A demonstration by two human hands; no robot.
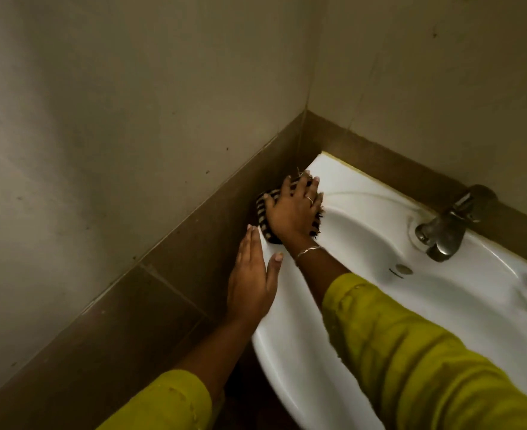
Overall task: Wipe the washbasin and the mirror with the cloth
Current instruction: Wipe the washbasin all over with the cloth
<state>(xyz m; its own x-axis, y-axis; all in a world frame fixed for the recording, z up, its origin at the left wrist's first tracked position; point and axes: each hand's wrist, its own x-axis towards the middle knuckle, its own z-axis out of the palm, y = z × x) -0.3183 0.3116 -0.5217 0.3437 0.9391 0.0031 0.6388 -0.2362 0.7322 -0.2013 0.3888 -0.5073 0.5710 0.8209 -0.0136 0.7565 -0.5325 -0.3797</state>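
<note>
My yellow sleeves (411,352) come in from the bottom, both arms reaching toward the left end of the white washbasin (364,321). My left hand (251,283) lies flat against the basin's outer left rim, fingers straight and together, thumb resting on top of the rim; it is spread loose and holds nothing. Just beyond it my right hand (293,209), a thin bracelet at the wrist and a ring on one finger, presses palm-down with splayed fingers on the dark striped cloth (263,209). The cloth is bunched on the basin's far left rim, spilling partly over the edge toward the brown wall tiles (132,305); its frayed threads show beside my palm. Farther right, the overflow hole (402,269) sits in the bowl's wall, and the metal tap (451,226) stands on the back ledge. Pale walls meet in a corner behind
</note>
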